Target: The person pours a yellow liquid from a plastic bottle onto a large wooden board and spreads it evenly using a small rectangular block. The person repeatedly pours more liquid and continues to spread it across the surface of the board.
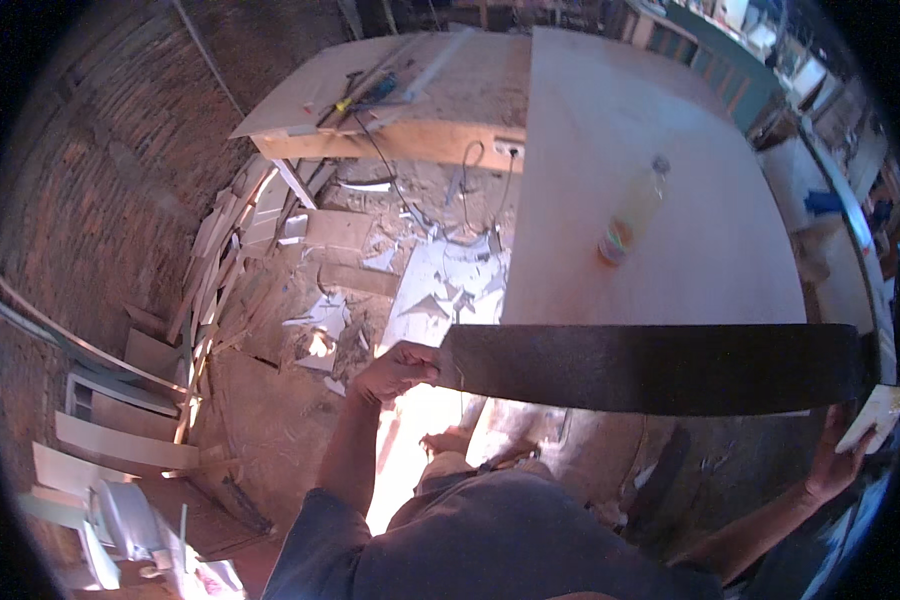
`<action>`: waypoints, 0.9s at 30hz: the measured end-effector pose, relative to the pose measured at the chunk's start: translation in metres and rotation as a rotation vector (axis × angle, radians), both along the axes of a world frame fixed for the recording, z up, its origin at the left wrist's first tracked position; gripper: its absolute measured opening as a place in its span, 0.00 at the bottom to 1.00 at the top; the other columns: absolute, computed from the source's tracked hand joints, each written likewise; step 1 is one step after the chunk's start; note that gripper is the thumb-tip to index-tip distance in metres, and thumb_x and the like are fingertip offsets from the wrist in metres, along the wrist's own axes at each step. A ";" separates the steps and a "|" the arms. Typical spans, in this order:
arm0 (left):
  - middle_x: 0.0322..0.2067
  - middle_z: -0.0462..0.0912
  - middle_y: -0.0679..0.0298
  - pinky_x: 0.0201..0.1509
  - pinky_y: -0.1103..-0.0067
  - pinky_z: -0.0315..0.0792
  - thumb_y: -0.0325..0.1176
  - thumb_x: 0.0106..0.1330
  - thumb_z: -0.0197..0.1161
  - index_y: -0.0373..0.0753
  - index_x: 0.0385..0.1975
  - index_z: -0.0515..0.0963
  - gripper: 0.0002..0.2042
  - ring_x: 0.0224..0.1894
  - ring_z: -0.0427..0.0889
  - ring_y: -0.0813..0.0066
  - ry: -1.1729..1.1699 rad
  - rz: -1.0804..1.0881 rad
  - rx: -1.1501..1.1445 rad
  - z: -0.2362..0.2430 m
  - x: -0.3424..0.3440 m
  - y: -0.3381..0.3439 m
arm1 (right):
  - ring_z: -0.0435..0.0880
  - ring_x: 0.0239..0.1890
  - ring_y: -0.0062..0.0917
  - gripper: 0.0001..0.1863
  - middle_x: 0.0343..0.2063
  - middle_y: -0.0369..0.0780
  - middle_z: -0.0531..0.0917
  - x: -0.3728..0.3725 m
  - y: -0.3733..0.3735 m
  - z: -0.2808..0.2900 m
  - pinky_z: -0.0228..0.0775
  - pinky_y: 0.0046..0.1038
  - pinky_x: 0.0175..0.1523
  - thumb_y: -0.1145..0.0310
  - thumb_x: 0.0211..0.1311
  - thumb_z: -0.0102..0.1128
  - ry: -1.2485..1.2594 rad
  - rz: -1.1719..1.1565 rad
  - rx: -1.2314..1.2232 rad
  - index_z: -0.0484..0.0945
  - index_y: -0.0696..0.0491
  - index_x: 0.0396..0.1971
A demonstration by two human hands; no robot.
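Note:
A long dark board [645, 368] stretches level in front of me, its right part over the pale plywood sheet. My left hand [400, 370] is closed on the board's left end. My right hand [835, 450] is closed around a small pale piece [880, 410] with yellowish stuff on its surface, just at the board's lower right corner; I cannot tell whether its fingers also grip the board. Beyond the board, a clear plastic bottle [630, 215] with yellowish liquid lies on the plywood sheet [720, 270].
Behind, a workbench [460, 80] carries tools and cords, with a socket strip [507, 148] on its front edge. Leaning wood strips [225, 270] line the brick wall [80, 190] on the left. White scraps [450, 270] litter the floor. Cluttered shelving [730, 70] stands back right.

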State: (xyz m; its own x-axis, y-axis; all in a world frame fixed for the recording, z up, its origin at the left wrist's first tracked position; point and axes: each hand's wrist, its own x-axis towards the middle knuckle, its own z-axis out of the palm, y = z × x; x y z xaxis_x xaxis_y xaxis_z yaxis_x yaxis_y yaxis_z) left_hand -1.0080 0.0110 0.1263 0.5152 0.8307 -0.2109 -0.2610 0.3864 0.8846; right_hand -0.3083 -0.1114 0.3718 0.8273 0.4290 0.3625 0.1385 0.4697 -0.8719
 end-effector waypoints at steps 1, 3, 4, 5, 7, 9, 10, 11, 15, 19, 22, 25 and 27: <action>0.27 0.78 0.75 0.35 0.83 0.68 0.24 0.67 0.69 0.36 0.36 0.83 0.02 0.30 0.73 0.88 0.024 0.001 0.000 0.007 -0.003 0.002 | 0.52 0.79 0.46 0.30 0.77 0.51 0.55 -0.048 0.014 0.031 0.42 0.54 0.82 0.65 0.80 0.48 0.053 -0.026 0.046 0.56 0.57 0.76; 0.29 0.80 0.74 0.38 0.83 0.70 0.22 0.67 0.69 0.36 0.40 0.84 0.05 0.31 0.76 0.87 -0.031 0.022 0.118 -0.024 -0.028 0.001 | 0.52 0.79 0.45 0.29 0.77 0.50 0.55 -0.119 0.044 0.076 0.42 0.54 0.82 0.65 0.81 0.46 0.159 -0.006 0.132 0.56 0.57 0.76; 0.33 0.85 0.71 0.42 0.82 0.75 0.21 0.67 0.68 0.35 0.42 0.85 0.06 0.35 0.81 0.84 -0.119 0.067 0.019 -0.012 -0.031 -0.001 | 0.53 0.79 0.45 0.28 0.77 0.49 0.55 -0.141 0.051 0.090 0.42 0.54 0.83 0.66 0.81 0.46 0.192 0.016 0.168 0.57 0.56 0.76; 0.38 0.88 0.67 0.48 0.80 0.78 0.19 0.67 0.67 0.33 0.45 0.85 0.09 0.41 0.85 0.81 -0.232 0.048 0.012 -0.019 -0.043 0.002 | 0.52 0.79 0.45 0.28 0.78 0.49 0.55 -0.132 0.049 0.095 0.42 0.54 0.83 0.67 0.81 0.45 -0.003 -0.006 0.075 0.57 0.57 0.76; 0.40 0.89 0.64 0.51 0.79 0.79 0.19 0.67 0.67 0.32 0.48 0.84 0.11 0.44 0.86 0.79 -0.428 -0.035 0.069 -0.046 -0.063 0.019 | 0.51 0.80 0.44 0.27 0.78 0.49 0.54 -0.111 0.040 0.104 0.42 0.55 0.83 0.70 0.81 0.43 -0.390 -0.122 -0.076 0.56 0.58 0.76; 0.39 0.88 0.65 0.49 0.79 0.78 0.19 0.68 0.66 0.32 0.48 0.84 0.11 0.43 0.85 0.80 -0.342 0.033 0.043 -0.025 -0.088 0.009 | 0.49 0.80 0.46 0.27 0.78 0.49 0.54 -0.175 0.069 0.132 0.42 0.56 0.83 0.71 0.81 0.42 -0.053 0.129 0.080 0.56 0.59 0.76; 0.38 0.88 0.65 0.48 0.80 0.78 0.19 0.68 0.65 0.32 0.49 0.84 0.11 0.42 0.85 0.80 -0.297 0.076 0.025 -0.014 -0.102 -0.001 | 0.48 0.80 0.46 0.27 0.78 0.49 0.53 -0.207 0.090 0.146 0.42 0.56 0.83 0.71 0.81 0.41 0.120 0.262 0.151 0.55 0.60 0.76; 0.37 0.87 0.66 0.46 0.80 0.77 0.19 0.68 0.65 0.33 0.47 0.84 0.10 0.40 0.84 0.81 -0.184 0.153 0.041 -0.008 -0.121 -0.013 | 0.47 0.80 0.47 0.28 0.78 0.49 0.53 -0.234 0.108 0.156 0.42 0.57 0.83 0.72 0.81 0.40 0.294 0.398 0.222 0.55 0.61 0.76; 0.29 0.80 0.71 0.37 0.82 0.71 0.22 0.69 0.66 0.36 0.40 0.83 0.04 0.32 0.77 0.85 0.067 0.383 0.181 -0.048 -0.188 -0.047 | 0.58 0.77 0.45 0.24 0.74 0.47 0.63 -0.202 0.174 0.168 0.50 0.57 0.80 0.66 0.81 0.47 -0.138 0.661 0.170 0.65 0.51 0.73; 0.24 0.74 0.75 0.30 0.83 0.62 0.23 0.69 0.67 0.38 0.34 0.80 0.03 0.26 0.70 0.87 -0.136 0.550 0.029 -0.069 -0.244 -0.099 | 0.73 0.68 0.43 0.22 0.66 0.46 0.76 -0.319 0.229 0.157 0.62 0.55 0.75 0.61 0.79 0.53 0.133 0.909 0.181 0.72 0.47 0.68; 0.24 0.74 0.76 0.29 0.83 0.60 0.22 0.68 0.67 0.40 0.31 0.79 0.05 0.26 0.69 0.87 -0.248 0.621 -0.027 -0.081 -0.264 -0.116 | 0.80 0.62 0.42 0.21 0.61 0.45 0.81 -0.371 0.265 0.146 0.68 0.54 0.70 0.60 0.79 0.54 0.007 1.222 0.152 0.73 0.46 0.67; 0.26 0.75 0.74 0.31 0.82 0.62 0.21 0.67 0.67 0.41 0.30 0.79 0.06 0.28 0.71 0.85 -0.237 0.696 -0.043 -0.129 -0.308 -0.155 | 0.82 0.60 0.41 0.22 0.60 0.44 0.82 -0.432 0.317 0.108 0.73 0.54 0.66 0.59 0.78 0.54 0.029 1.343 0.149 0.73 0.47 0.67; 0.27 0.76 0.73 0.33 0.80 0.64 0.19 0.66 0.67 0.41 0.30 0.79 0.07 0.30 0.73 0.82 -0.289 0.869 -0.156 -0.142 -0.314 -0.163 | 0.81 0.60 0.41 0.22 0.61 0.43 0.81 -0.487 0.346 0.094 0.75 0.55 0.64 0.57 0.78 0.54 0.048 1.258 0.145 0.72 0.47 0.67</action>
State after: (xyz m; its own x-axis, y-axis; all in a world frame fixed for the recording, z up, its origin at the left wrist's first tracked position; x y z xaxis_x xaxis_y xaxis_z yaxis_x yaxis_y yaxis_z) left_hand -1.3225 -0.1523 -0.0159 -0.2255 0.9226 -0.3130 -0.7165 0.0606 0.6950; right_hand -0.7951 0.2345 0.4658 -0.1087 0.8848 0.4530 -0.5015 0.3446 -0.7935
